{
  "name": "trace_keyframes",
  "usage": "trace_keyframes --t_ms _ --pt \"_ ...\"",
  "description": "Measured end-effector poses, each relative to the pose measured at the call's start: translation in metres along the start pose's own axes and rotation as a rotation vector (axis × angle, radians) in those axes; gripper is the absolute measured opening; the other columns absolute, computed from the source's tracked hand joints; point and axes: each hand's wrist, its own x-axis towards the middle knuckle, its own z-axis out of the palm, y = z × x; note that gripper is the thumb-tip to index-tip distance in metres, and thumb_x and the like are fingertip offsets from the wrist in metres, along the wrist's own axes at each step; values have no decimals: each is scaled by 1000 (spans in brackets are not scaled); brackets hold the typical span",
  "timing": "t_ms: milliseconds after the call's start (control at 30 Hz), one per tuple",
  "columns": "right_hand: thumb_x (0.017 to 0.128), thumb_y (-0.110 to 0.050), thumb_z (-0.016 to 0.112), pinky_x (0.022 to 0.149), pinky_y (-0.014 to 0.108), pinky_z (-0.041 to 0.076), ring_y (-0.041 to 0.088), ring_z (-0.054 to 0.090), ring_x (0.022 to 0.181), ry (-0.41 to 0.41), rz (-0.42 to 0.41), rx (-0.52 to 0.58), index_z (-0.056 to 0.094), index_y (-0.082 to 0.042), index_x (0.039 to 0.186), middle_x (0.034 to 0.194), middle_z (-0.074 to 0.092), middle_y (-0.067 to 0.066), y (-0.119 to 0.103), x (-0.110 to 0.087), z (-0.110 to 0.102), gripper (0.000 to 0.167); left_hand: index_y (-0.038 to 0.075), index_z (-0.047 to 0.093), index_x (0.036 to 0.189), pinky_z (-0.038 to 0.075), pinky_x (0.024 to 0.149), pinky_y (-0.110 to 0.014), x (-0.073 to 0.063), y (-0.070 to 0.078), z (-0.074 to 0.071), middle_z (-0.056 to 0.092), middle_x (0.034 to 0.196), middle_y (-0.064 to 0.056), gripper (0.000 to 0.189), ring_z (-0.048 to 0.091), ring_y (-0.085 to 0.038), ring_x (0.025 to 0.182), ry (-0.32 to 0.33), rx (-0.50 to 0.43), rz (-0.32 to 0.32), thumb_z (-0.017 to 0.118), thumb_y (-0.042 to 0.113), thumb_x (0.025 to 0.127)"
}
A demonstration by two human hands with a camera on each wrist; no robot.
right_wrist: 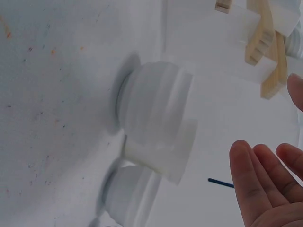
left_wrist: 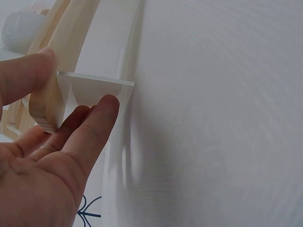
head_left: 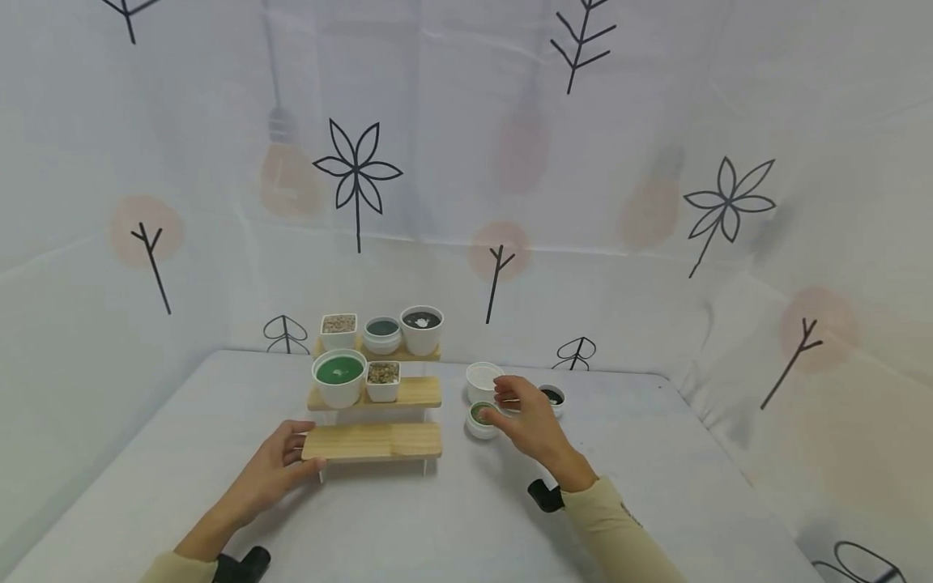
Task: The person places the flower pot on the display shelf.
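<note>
My left hand (head_left: 273, 465) holds the left end of the lowest step of a wooden tiered stand (head_left: 372, 441). In the left wrist view the thumb (left_wrist: 28, 75) lies against the wood, and the fingers reach beside the white end support (left_wrist: 94, 87). My right hand (head_left: 535, 425) hovers over a small white bowl with green contents (head_left: 481, 429), thumb and fingers spread apart. Behind that bowl is a white cup (head_left: 477, 385). A small bowl with dark contents (head_left: 557, 405) is partly hidden by the right hand. Nothing lies between the right fingers (right_wrist: 246, 175) in the right wrist view.
On the middle step stand a round cup with green contents (head_left: 338, 393) and a square gravel-filled pot (head_left: 382, 390). The top step carries a square pot (head_left: 338, 336), a ribbed bowl (head_left: 382, 344) and a round cup (head_left: 423, 338). A patterned white cloth (head_left: 452, 162) hangs behind the table.
</note>
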Motion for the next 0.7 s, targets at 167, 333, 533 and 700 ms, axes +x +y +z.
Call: trace_keyframes --t_ms 167,333,533,700 --pt "79 -18 79 89 43 52 29 60 103 -22 45 -39 55 5 122 110 61 15 5 -1 1 55 -2 33 137 49 97 -40 0 1 0 49 132 -29 73 50 -40 123 2 -6 2 73 29 84" --pt "79 -20 80 90 39 52 26 59 104 -35 77 -73 56 4 122 111 61 12 13 -2 4 55 -4 32 137 50 95 -39 -2 1 1 49 131 -30 72 50 -41 122 -1 -6 14 73 27 85" --pt "78 -22 80 89 42 51 29 59 101 -54 96 -69 57 2 119 110 61 17 21 -2 6 52 -4 32 137 50 95 -38 -2 2 0 49 131 -30 73 51 -41 122 -4 -6 17 72 26 85" --pt "76 -24 80 88 40 53 26 60 99 -86 148 -119 58 -1 121 108 62 12 25 -2 9 56 -3 33 137 49 96 -38 -1 2 0 50 131 -29 71 51 -40 122 0 4 11 72 28 85"
